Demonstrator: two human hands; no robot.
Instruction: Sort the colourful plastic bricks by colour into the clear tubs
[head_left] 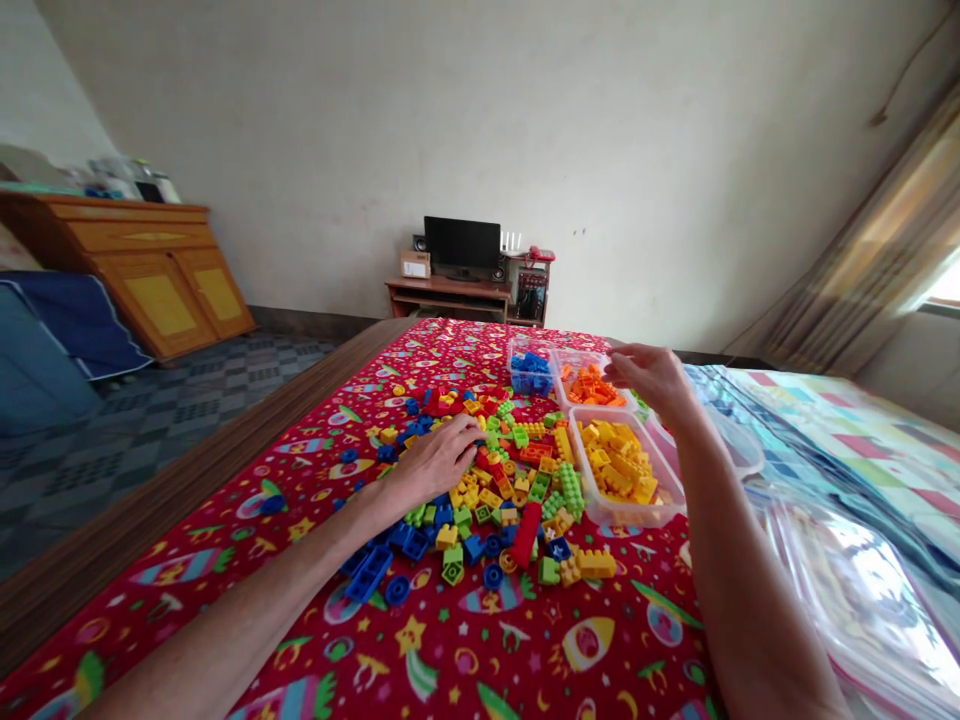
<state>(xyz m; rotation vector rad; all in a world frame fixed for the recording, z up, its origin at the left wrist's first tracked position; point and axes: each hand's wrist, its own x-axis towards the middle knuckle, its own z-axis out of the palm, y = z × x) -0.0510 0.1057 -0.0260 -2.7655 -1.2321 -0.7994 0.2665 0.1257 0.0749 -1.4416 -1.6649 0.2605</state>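
Note:
A heap of plastic building bricks (495, 480) in blue, yellow, green, red and orange lies on a red patterned cloth (480, 640). My left hand (439, 455) rests palm down on the left side of the heap, its fingers curled among the bricks; what they grip is hidden. My right hand (651, 375) hovers above the clear tubs with its fingers drawn together, and nothing shows in them. A tub of yellow bricks (622, 465) sits just below that hand, a tub of orange bricks (589, 385) to its left, and a tub of blue bricks (531, 372) further left.
More clear tubs and lids (739, 450) lie at the right on a shiny plastic sheet (862, 590). The table's wooden edge (187, 480) runs along the left. A wooden cabinet (150, 270) and a desk with a monitor (461, 245) stand by the far wall.

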